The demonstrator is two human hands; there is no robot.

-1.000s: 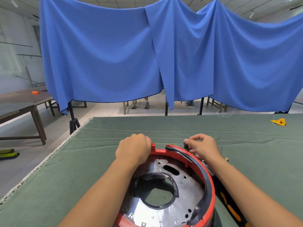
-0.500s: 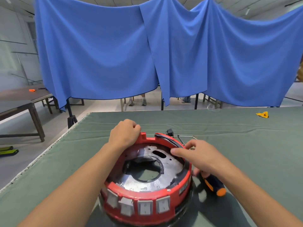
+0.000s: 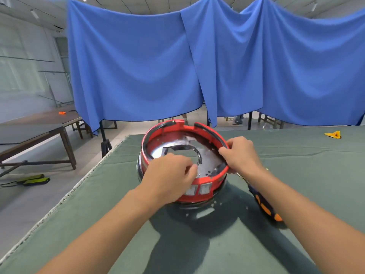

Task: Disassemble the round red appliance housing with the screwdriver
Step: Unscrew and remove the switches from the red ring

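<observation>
Both hands now lift the red housing [image 3: 183, 153] clear: left hand [image 3: 169, 178] and right hand [image 3: 242, 155] fingers clamped on its rim, screwdriver [image 3: 263, 203] lying unused on the tabletop [image 3: 306, 155].

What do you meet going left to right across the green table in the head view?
Left hand → red housing → right hand → screwdriver → yellow piece.

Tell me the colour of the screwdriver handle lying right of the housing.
Dark navy with orange patches; the screwdriver handle shows in the head view.
</observation>
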